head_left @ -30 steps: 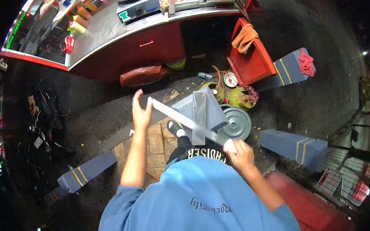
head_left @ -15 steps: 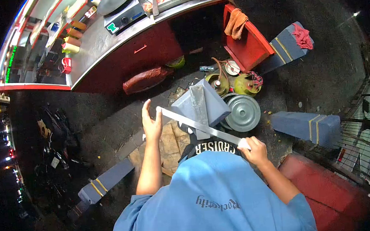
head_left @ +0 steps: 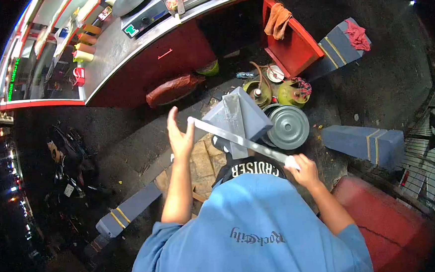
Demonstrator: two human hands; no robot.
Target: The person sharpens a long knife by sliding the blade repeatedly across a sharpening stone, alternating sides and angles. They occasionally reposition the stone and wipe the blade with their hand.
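In my right hand [head_left: 304, 170] is the white handle of a long knife [head_left: 265, 150], fingers wrapped around it. Its pale, narrow blade slants up and left, crossing over a grey whetstone-like bar [head_left: 232, 112]. That bar lies along a blue-grey stool [head_left: 255, 114] in front of my knees and juts past its near edge. My left hand [head_left: 181, 138] is open, fingers stretched upward, with the thumb right by the knife's far end.
Beyond the stool are green gas cylinders [head_left: 291, 95] and a grey lidded bucket [head_left: 288, 126]. More stools stand right [head_left: 360, 142] and left [head_left: 130, 208]. A red-fronted counter [head_left: 148, 65] runs along the back, with a red bundle [head_left: 175, 89] below it.
The knife's far end and my left hand have risen slightly, and the blade looks narrower now. My right hand has shifted slightly right. The whole view has tilted a little.
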